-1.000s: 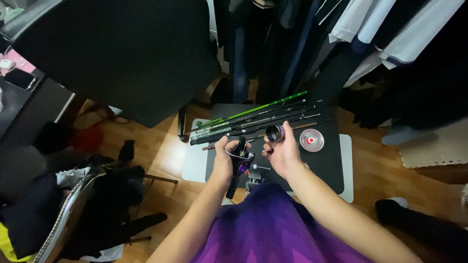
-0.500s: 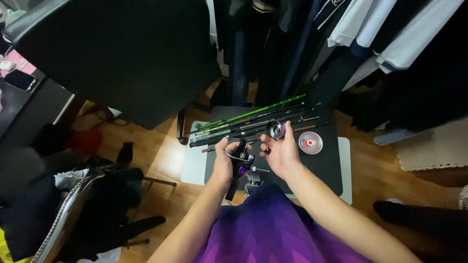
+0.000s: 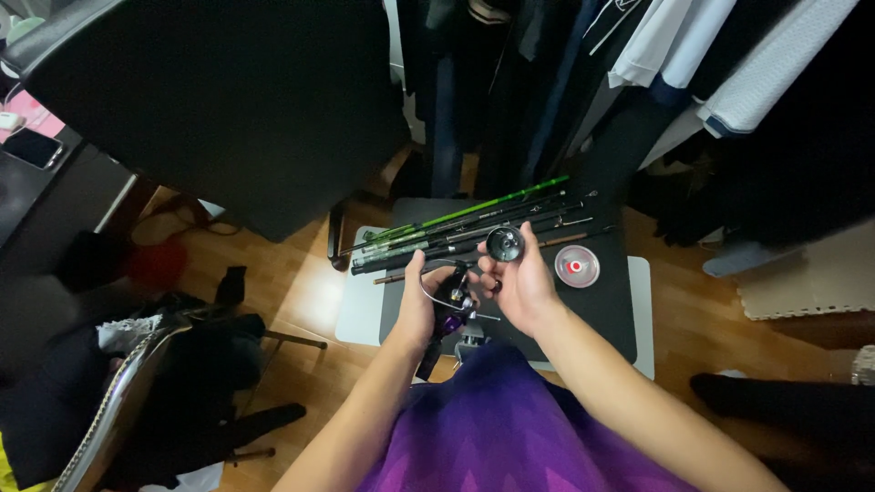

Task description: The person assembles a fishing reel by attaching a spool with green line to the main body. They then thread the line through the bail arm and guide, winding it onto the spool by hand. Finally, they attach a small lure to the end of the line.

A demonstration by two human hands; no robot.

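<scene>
Hands hold a purple-black fishing reel [image 3: 451, 310] and its round, apparently dark spool [image 3: 504, 243].

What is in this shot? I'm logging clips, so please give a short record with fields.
left hand: holds a purple reel with a wire bail
right hand: holds a dark round spool in its fingers
rods: green and black sections lie on the mat, beyond the hands
mat: black, on a white table
disc: round, red centre, right of the right hand
floor: wood
</scene>
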